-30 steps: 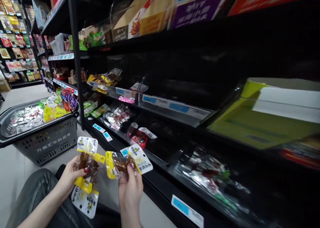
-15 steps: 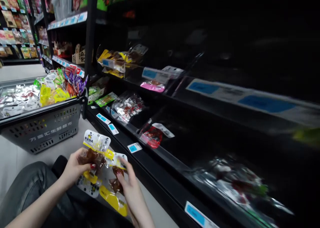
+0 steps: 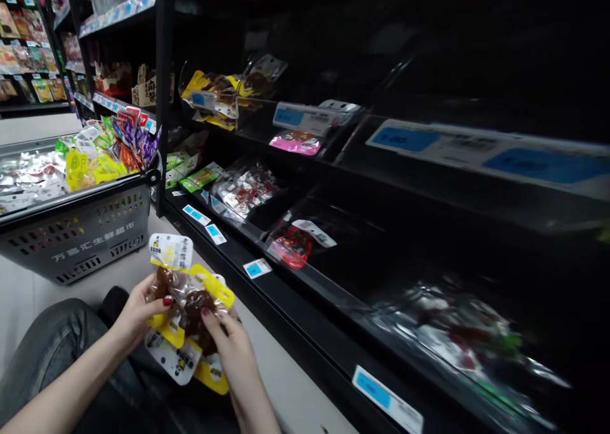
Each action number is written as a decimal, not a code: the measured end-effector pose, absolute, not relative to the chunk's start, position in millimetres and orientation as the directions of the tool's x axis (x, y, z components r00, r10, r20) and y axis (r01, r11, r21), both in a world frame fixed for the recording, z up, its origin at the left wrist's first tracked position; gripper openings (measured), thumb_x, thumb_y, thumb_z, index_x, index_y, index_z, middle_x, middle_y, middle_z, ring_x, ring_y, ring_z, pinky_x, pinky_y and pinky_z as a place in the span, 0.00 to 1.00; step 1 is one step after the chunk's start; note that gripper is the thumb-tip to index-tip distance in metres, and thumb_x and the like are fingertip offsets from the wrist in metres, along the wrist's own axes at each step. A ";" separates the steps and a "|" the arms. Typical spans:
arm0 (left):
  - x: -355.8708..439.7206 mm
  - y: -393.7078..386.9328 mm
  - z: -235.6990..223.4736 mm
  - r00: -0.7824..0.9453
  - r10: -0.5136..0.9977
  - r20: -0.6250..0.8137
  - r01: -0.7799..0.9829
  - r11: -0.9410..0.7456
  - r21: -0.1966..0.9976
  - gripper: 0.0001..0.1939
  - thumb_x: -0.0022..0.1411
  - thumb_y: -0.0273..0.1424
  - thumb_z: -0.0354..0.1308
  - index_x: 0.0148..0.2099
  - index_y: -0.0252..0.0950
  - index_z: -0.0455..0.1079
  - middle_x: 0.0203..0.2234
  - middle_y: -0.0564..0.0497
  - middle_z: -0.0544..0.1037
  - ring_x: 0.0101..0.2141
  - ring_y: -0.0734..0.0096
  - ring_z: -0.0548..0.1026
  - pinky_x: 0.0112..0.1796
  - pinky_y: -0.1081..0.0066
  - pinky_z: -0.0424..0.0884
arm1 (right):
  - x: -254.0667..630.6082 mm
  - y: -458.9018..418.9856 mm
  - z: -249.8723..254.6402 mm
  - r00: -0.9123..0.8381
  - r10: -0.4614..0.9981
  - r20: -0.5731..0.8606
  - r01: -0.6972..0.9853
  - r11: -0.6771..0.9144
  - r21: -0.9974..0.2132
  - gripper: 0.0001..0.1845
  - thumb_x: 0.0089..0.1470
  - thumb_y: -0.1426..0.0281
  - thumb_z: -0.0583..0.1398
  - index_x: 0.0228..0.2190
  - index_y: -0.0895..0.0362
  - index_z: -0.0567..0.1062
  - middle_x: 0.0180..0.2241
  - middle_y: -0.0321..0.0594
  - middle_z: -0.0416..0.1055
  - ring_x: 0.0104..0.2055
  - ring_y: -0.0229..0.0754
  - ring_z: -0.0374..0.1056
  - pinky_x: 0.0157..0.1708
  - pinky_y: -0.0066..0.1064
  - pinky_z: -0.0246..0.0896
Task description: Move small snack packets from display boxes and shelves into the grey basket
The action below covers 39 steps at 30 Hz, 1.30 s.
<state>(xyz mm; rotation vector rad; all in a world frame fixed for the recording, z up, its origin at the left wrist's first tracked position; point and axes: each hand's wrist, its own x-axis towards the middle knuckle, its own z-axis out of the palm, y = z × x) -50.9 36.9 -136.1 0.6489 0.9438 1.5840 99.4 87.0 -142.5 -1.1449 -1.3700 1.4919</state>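
Observation:
Several vacuum-packed snack packs [image 3: 195, 304], clear with brown food inside and white and yellow ends, are bunched between my two hands over my lap. My left hand [image 3: 140, 308] grips the left side of the bunch, thumb on top. On the right side, my right hand [image 3: 231, 342] is closed on the packs, its thumb pressing a brown piece through the film. The packs overlap, so I cannot tell which hand holds which one. Fingers under the bunch are hidden.
A grey shopping basket [image 3: 107, 230] full of colourful snack packs stands on the floor to the left. Black shelving [image 3: 305, 300] runs along the right. Its bins hold silver packs [image 3: 245, 189], a red pack [image 3: 295, 240] and yellow packs [image 3: 210, 97].
My right hand has moved left and slightly down, bringing its packs against those in my left hand. The packs now overlap more closely. The view has shifted slightly.

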 end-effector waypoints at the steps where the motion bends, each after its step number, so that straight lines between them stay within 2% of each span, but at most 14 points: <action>1: -52.9 37.4 -132.6 -0.245 0.966 -0.083 -0.579 -0.078 0.812 0.21 0.46 0.27 0.64 0.45 0.34 0.67 0.42 0.45 0.74 0.43 0.58 0.71 0.43 0.64 0.68 | 102.5 89.3 -143.3 -0.213 0.966 -0.148 -0.014 -0.154 -0.988 0.19 0.39 0.56 0.62 0.29 0.58 0.78 0.37 0.45 0.71 0.41 0.50 0.65 0.42 0.39 0.60; 4: -61.0 38.1 -123.8 -0.325 0.942 -0.085 -0.646 -0.155 0.748 0.25 0.47 0.23 0.61 0.49 0.39 0.64 0.49 0.45 0.70 0.47 0.54 0.69 0.44 0.57 0.68 | 113.0 96.3 -143.1 0.012 0.957 -0.289 -0.136 -0.285 -0.949 0.23 0.33 0.55 0.64 0.30 0.59 0.77 0.38 0.45 0.72 0.38 0.51 0.67 0.35 0.38 0.63; 8: -68.0 36.1 -120.6 -0.282 0.952 -0.119 -0.675 -0.109 0.730 0.33 0.50 0.19 0.57 0.55 0.48 0.55 0.51 0.47 0.68 0.41 0.62 0.74 0.37 0.61 0.73 | 120.8 98.8 -133.8 0.103 0.944 -0.313 -0.319 -0.267 -0.909 0.23 0.33 0.58 0.65 0.33 0.58 0.76 0.40 0.42 0.73 0.44 0.48 0.65 0.42 0.35 0.60; 13: -69.6 36.8 -127.3 -0.240 0.961 -0.138 -0.611 -0.039 0.790 0.26 0.50 0.20 0.55 0.52 0.39 0.60 0.50 0.44 0.69 0.43 0.54 0.72 0.35 0.57 0.75 | 125.7 95.9 -119.4 0.107 0.927 -0.359 -0.417 -0.286 -0.863 0.18 0.30 0.62 0.66 0.28 0.58 0.77 0.32 0.37 0.75 0.38 0.45 0.67 0.37 0.32 0.61; 15: -68.7 37.3 -135.3 -0.300 0.948 -0.111 -0.460 -0.042 0.887 0.25 0.52 0.24 0.54 0.54 0.38 0.59 0.50 0.44 0.69 0.44 0.52 0.71 0.34 0.56 0.75 | 127.8 93.5 -114.7 0.089 0.915 -0.394 -0.457 -0.314 -0.832 0.16 0.27 0.63 0.67 0.24 0.57 0.77 0.27 0.35 0.74 0.35 0.43 0.68 0.34 0.30 0.61; 18: -60.8 32.9 -151.8 -0.379 0.920 0.099 0.029 -0.095 0.995 0.21 0.59 0.29 0.49 0.56 0.39 0.60 0.51 0.45 0.68 0.48 0.55 0.69 0.43 0.57 0.71 | 124.4 87.0 -110.8 -0.048 0.897 -0.440 -0.505 -0.401 -0.764 0.15 0.27 0.63 0.66 0.23 0.56 0.76 0.27 0.36 0.75 0.35 0.46 0.69 0.34 0.33 0.63; 20: -50.1 26.3 -161.0 -0.277 0.921 0.272 0.333 -0.174 0.927 0.22 0.61 0.28 0.44 0.58 0.42 0.58 0.53 0.48 0.66 0.52 0.60 0.65 0.51 0.61 0.63 | 116.2 81.7 -112.6 -0.166 0.879 -0.448 -0.553 -0.459 -0.695 0.15 0.33 0.61 0.63 0.27 0.55 0.77 0.31 0.37 0.76 0.36 0.47 0.69 0.36 0.36 0.63; 22: -37.6 19.3 -165.0 -0.124 0.924 0.363 0.445 -0.275 0.852 0.24 0.62 0.28 0.43 0.60 0.45 0.53 0.56 0.50 0.62 0.55 0.64 0.59 0.56 0.63 0.54 | 106.1 77.7 -118.2 -0.279 0.853 -0.440 -0.604 -0.513 -0.610 0.16 0.40 0.58 0.58 0.30 0.53 0.77 0.32 0.37 0.76 0.35 0.47 0.70 0.37 0.38 0.63; 25: -24.4 14.2 -162.1 0.035 0.929 0.367 0.326 -0.358 0.875 0.28 0.60 0.38 0.47 0.62 0.44 0.48 0.61 0.49 0.50 0.60 0.59 0.48 0.58 0.60 0.45 | 95.1 75.3 -129.0 -0.374 0.815 -0.443 -0.645 -0.572 -0.507 0.18 0.43 0.57 0.54 0.30 0.53 0.77 0.29 0.37 0.76 0.34 0.46 0.71 0.36 0.37 0.63; 28: -22.9 17.8 -158.6 0.027 0.949 0.314 0.035 -0.315 0.949 0.25 0.60 0.43 0.44 0.59 0.43 0.55 0.61 0.48 0.47 0.60 0.55 0.44 0.57 0.58 0.46 | 91.6 74.1 -134.8 -0.372 0.801 -0.470 -0.666 -0.583 -0.466 0.15 0.43 0.59 0.55 0.26 0.54 0.76 0.24 0.36 0.75 0.33 0.46 0.70 0.34 0.36 0.63; 31: -27.4 24.7 -162.2 -0.053 0.968 0.246 -0.181 -0.252 0.951 0.20 0.58 0.40 0.51 0.53 0.46 0.61 0.57 0.48 0.54 0.57 0.57 0.53 0.54 0.61 0.55 | 89.9 70.9 -134.3 -0.401 0.768 -0.499 -0.631 -0.626 -0.457 0.13 0.43 0.60 0.56 0.25 0.55 0.76 0.23 0.36 0.75 0.32 0.46 0.70 0.33 0.35 0.63; 34: -31.3 30.1 -167.3 -0.118 0.980 0.160 -0.283 -0.187 0.941 0.37 0.46 0.36 0.65 0.56 0.47 0.52 0.46 0.48 0.66 0.44 0.64 0.68 0.44 0.67 0.65 | 87.4 68.5 -131.8 -0.412 0.756 -0.508 -0.599 -0.645 -0.475 0.12 0.42 0.61 0.56 0.23 0.55 0.76 0.22 0.35 0.75 0.31 0.45 0.70 0.32 0.34 0.64; 36: -33.3 32.3 -166.2 -0.220 0.972 0.080 -0.281 -0.142 0.949 0.44 0.39 0.33 0.69 0.56 0.44 0.50 0.36 0.52 0.70 0.35 0.69 0.70 0.37 0.71 0.67 | 87.2 70.6 -130.3 -0.378 0.762 -0.526 -0.598 -0.635 -0.489 0.11 0.42 0.62 0.57 0.22 0.55 0.75 0.23 0.35 0.75 0.30 0.44 0.70 0.32 0.34 0.64; 39: -36.8 33.8 -155.8 -0.345 0.936 -0.060 -0.180 -0.003 0.984 0.31 0.38 0.32 0.68 0.46 0.36 0.63 0.31 0.52 0.72 0.32 0.70 0.70 0.35 0.73 0.67 | 93.0 80.9 -127.6 -0.236 0.758 -0.609 -0.627 -0.597 -0.501 0.10 0.40 0.63 0.58 0.24 0.55 0.75 0.23 0.34 0.75 0.29 0.43 0.70 0.33 0.34 0.64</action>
